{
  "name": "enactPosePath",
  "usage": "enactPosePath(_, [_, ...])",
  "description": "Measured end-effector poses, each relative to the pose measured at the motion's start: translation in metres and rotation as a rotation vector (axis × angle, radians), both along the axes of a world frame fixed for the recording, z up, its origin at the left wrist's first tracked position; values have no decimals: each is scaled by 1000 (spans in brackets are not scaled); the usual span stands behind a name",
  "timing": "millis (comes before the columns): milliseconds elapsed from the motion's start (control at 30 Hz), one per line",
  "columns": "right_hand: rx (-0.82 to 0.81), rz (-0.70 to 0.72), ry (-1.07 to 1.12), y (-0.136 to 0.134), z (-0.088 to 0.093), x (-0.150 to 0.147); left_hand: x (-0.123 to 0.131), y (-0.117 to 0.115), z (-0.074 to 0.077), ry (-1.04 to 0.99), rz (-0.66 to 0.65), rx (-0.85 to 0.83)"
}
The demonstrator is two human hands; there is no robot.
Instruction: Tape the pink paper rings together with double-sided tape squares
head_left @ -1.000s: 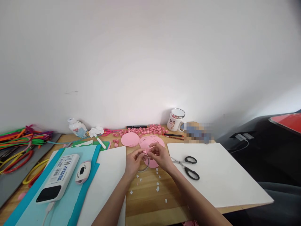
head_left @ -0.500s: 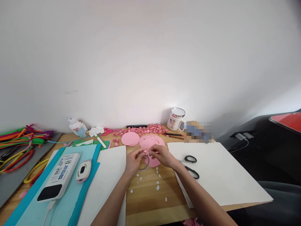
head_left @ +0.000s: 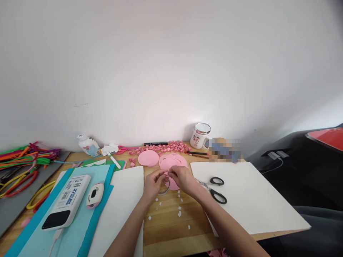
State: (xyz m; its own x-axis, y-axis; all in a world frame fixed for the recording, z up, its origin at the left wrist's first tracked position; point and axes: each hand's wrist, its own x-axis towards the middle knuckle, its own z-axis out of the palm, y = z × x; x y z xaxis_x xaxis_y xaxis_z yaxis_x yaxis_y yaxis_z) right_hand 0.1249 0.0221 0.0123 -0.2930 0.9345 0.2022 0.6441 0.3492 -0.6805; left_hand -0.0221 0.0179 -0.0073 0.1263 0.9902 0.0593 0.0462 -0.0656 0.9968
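Observation:
My left hand (head_left: 154, 182) and my right hand (head_left: 182, 178) meet fingertip to fingertip above the middle of the table. Pinched between them is a small pink paper piece (head_left: 166, 173), mostly covered by the fingers. Just under my left hand lies a ring like a tape roll (head_left: 164, 193), partly hidden. Behind and below the hands are overlapping pink paper circles (head_left: 175, 162), with another stack of pink circles (head_left: 148, 158) to the left. Many little rolled pink paper pieces (head_left: 177, 146) are heaped near the wall.
Black-handled scissors (head_left: 218, 196) rest on a white board (head_left: 249, 200) at right. A mug (head_left: 199, 137) and pencils (head_left: 197, 154) stand or lie behind. White paper scraps (head_left: 179, 213) dot the wood. At left are a power bank (head_left: 68, 200), correction tape (head_left: 95, 195) and a bottle (head_left: 88, 144).
My right hand has turned slightly and shifted a little left, its fingers closing further over the pink paper piece. More of the scissors shows beside the right forearm.

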Motion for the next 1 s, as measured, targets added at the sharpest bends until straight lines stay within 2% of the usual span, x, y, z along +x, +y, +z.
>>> enactPosePath(67, [-14,-5,66,-1,-2,-1,0,0,0,-7,18,-1])
enactPosePath(200, [-149,-50,370,0,-6,1,-2,0,0,-9,69,10])
enactPosePath(267, [-181,-75,441,1,-5,3,-4,1,0,-22,92,15])
enactPosePath(467, [15,35,213,1,4,8,-4,0,2,-12,73,14])
enactPosePath(667, [24,35,67,2,4,3,-2,-2,4,20,59,21])
enactPosePath(1000, [68,21,12,1,-1,-2,-2,-2,1,67,50,77])
